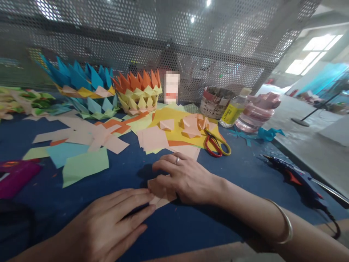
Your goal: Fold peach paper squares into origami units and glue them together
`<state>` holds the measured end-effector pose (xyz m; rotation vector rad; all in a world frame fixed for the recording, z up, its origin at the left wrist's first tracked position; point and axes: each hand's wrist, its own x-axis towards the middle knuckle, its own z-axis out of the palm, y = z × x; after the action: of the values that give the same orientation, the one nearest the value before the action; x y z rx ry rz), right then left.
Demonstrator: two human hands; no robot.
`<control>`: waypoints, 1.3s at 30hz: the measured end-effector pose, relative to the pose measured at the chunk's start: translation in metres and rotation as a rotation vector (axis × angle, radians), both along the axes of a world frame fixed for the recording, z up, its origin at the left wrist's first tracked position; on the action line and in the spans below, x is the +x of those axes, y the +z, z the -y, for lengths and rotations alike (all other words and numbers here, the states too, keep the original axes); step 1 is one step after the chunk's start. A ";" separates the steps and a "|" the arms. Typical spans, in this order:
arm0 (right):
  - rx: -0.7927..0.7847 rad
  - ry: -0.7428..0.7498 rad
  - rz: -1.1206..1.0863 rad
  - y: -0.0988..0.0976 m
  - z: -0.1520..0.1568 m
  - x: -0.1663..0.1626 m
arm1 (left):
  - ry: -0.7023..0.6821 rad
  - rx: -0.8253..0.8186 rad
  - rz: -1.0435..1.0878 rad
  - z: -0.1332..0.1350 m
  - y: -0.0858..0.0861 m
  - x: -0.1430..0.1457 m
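Observation:
A small peach paper piece (163, 199), apparently folded, lies at the front of the blue table, between both hands. My left hand (114, 214) comes in from the lower left, its long fingers reaching over the left edge of the paper and holding it there. Bent over the paper's upper right part is my right hand (185, 178), with a ring on one finger; its fingers are curled and grip the piece. My right hand partly covers the paper, and neither thumb shows clearly. Just beyond lies a stack of peach paper squares (154, 139).
Red-and-yellow scissors (215, 143) lie beyond my right hand, a glue gun (294, 178) at right. Behind stand a blue folded-paper piece (81, 87), an orange-and-yellow one (139, 91), a round container (214, 103) and a yellow-labelled bottle (233, 109). Loose paper (85, 165) lies left.

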<state>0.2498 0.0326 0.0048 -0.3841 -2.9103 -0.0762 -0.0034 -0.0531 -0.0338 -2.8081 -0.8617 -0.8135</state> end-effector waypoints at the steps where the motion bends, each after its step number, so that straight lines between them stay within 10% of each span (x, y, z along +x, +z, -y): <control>1: -0.015 -0.004 0.004 0.002 0.000 0.001 | -0.005 0.010 0.000 -0.001 0.001 -0.001; 21: -0.374 -0.202 -0.217 -0.001 0.024 0.006 | -0.024 -0.014 -0.018 -0.021 0.009 -0.001; 39: -0.621 -0.037 -0.353 -0.001 0.018 0.008 | 0.012 0.051 -0.050 -0.012 0.001 -0.002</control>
<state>0.2574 0.0149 0.0036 -0.4839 -2.5125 0.8161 -0.0053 -0.0411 -0.0333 -2.7638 -0.8373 -0.7491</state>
